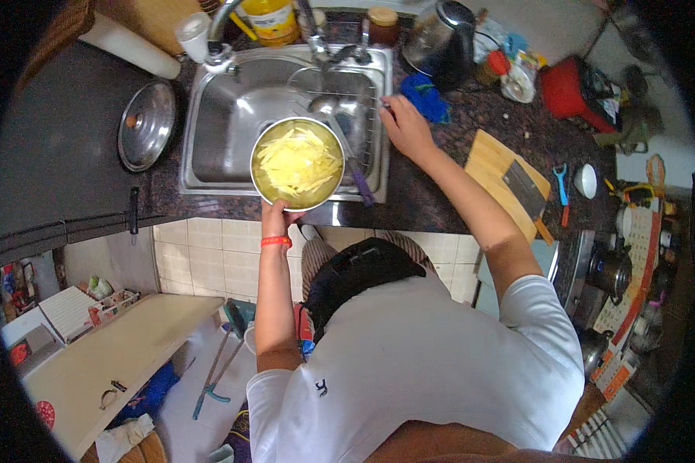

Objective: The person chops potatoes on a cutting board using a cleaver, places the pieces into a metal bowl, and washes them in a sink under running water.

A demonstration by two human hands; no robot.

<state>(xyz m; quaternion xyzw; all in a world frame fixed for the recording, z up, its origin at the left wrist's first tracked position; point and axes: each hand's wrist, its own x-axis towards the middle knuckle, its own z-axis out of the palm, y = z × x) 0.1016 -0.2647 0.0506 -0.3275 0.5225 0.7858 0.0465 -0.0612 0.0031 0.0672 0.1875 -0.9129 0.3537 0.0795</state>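
My left hand [278, 215] holds a round metal bowl [259, 186] by its near edge, over the front part of a stainless steel sink [186, 168]. Pale yellow cut strips [298, 162], possibly potato, lie in the bowl. My right hand [402, 121] is at the sink's right rim, beside a blue cloth [425, 97]; whether its fingers grip anything is unclear. Behind and right of the bowl, a ladle [324, 106] and a utensil with a purple handle [362, 188] rest in the sink by a wire rack [370, 121]. The bowl hides part of the sink.
A faucet [319, 49] stands behind the sink, and a pan lid [146, 125] lies left of it. To the right are a wooden cutting board [480, 168] with a cleaver [524, 188], a peeler [562, 185], a small white bowl [585, 180] and an electric kettle [440, 43].
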